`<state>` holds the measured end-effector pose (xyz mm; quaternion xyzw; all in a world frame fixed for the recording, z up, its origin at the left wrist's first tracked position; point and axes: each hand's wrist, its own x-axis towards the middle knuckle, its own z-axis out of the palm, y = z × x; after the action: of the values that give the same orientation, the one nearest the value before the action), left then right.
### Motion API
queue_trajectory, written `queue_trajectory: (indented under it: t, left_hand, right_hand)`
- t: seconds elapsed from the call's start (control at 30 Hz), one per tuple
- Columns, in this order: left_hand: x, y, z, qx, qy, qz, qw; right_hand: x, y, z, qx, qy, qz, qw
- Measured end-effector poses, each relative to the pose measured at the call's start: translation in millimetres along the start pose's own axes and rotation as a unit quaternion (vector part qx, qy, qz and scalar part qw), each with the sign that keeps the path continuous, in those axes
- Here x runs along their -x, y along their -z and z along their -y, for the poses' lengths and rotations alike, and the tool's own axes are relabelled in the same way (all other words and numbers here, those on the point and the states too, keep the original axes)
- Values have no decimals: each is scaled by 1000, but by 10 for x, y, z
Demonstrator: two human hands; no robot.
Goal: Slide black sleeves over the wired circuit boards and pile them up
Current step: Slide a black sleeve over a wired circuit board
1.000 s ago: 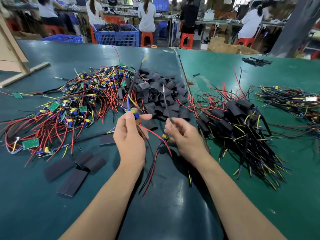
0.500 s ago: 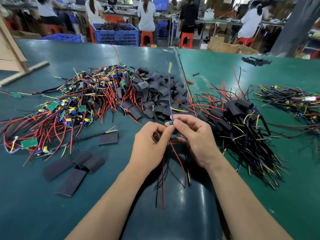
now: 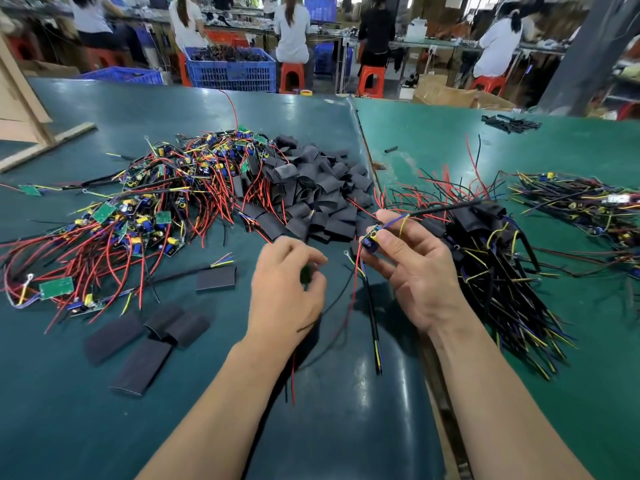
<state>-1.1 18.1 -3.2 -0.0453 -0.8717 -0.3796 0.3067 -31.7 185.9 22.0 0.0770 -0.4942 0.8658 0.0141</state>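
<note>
Wired circuit board [image 3: 370, 241] pinched in right hand [image 3: 420, 271] fingers [image 3: 389, 242]; left hand [image 3: 287, 296] curled (contents unclear).

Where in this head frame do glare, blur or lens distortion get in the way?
Head view: overhead light glares off the dark mat between the forearms; the left hand is motion-blurred, the right hand and its circuit board sharper; wide-angle distortion bends the table edges.

far left: bare boards [image 3: 114, 223] on table [image 3: 104, 427]
middle: sleeve heap [image 3: 311, 192] just right of them
near left: loose sleeves [image 3: 142, 344]
right: sleeved pile [image 3: 485, 258]
behind: crate [image 3: 232, 69]
</note>
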Motion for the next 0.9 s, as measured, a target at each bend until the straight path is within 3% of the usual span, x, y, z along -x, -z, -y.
queue_trajectory:
  t: [0.13, 0.27, 0.43, 0.53, 0.67, 0.77, 0.9]
  left_hand:
    - [-139, 163, 143, -52, -1, -155, 987]
    - [-371, 376, 367, -101, 93, -198, 971]
    - [-437, 414, 455, -299, 225, -41, 927]
    - [-377, 278, 398, -325, 153, 2, 933]
    - [-399, 14, 297, -210, -15, 147, 966]
    - [-388, -120, 300, -205, -42, 213, 954]
    - [-323, -45, 309, -207, -42, 190, 959]
  right_hand:
    - [6, -25, -47, 26, 1, -5, 1000]
    - [9, -43, -133, 44, -26, -15, 999]
    - [-8, -42, -123, 89, 7, -38, 995]
    - [-48, -9, -67, 94, 69, -87, 989]
    - [-80, 68, 3, 65, 101, -149, 981]
    - [-58, 44, -34, 126, 118, -150, 973]
    - [-37, -24, -98, 178, 121, -120, 969]
